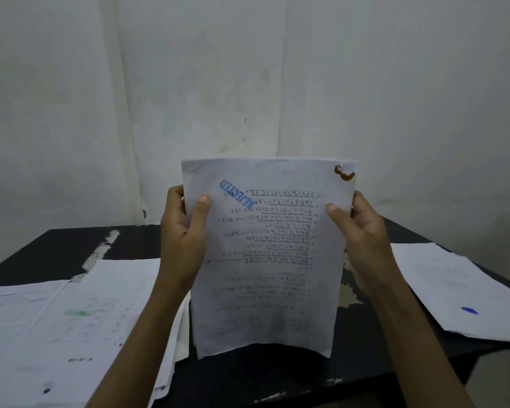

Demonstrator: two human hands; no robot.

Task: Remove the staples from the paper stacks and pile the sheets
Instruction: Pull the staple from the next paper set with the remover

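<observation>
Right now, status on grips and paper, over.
Left grip and right grip hold the stamped paper stack by its side edges, upright over the table. Left pile and right pile flank it. Nothing blocking.

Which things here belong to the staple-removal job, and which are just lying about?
Job: stack, held upright by left hand and right hand; left pile; right pile.
Not the job: table; wall. No staple remover shows.

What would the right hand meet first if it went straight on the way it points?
The right hand points up and inward and grips the paper stack by its right edge, so it would press into those sheets first. Past them only the wall shows; how far is unclear.
</observation>
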